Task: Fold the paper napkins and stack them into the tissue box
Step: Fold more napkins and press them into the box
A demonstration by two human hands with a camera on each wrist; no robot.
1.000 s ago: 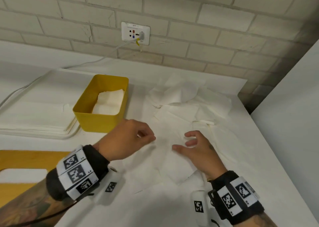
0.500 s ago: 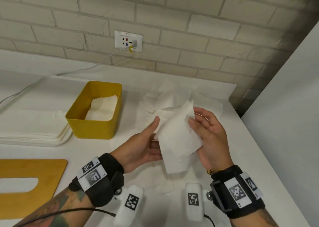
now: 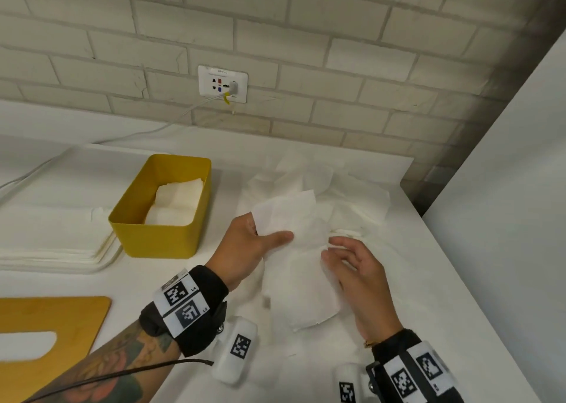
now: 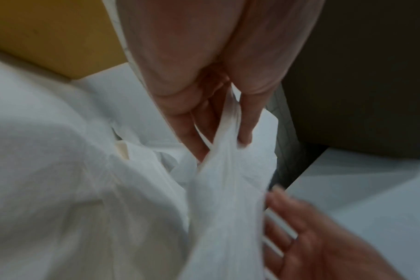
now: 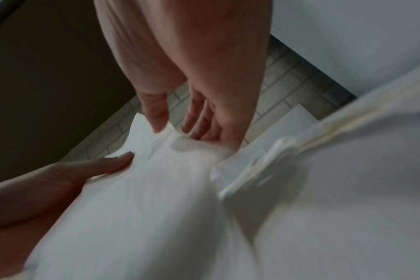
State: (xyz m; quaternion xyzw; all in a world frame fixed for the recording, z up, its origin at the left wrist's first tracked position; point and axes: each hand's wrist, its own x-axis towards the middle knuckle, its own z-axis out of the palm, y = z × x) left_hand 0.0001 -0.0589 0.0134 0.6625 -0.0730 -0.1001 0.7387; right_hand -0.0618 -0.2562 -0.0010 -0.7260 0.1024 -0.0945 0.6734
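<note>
The right hand [image 3: 352,268] is nearest the camera. Its fingers are spread and relaxed, grip released; half a second earlier the hand was raised with fingers on the napkin's right edge. It has since dropped beside the napkin's lower part, and whether the fingertips touch the paper cannot be told.

The napkin [image 3: 300,249] hangs above the white table [image 3: 428,295], between the two hands. It appears partly folded, with its lower end trailing toward the table. The left hand [image 3: 254,243] alone holds it, the thumb pinching the upper left portion against the fingers. The left wrist view confirms the paper gathered between thumb and fingers [image 4: 247,121].

Judgement: the napkin has been transferred to a single-hand hold. The next action is probably a further fold or smoothing by the free hand, then placement.

Beyond the hands lies a loose pile of unfolded napkins [image 3: 337,188]. To the left stands the yellow tissue box [image 3: 159,237], open, with folded napkins [image 3: 177,200] already stacked inside. The task is therefore partly complete.
</note>
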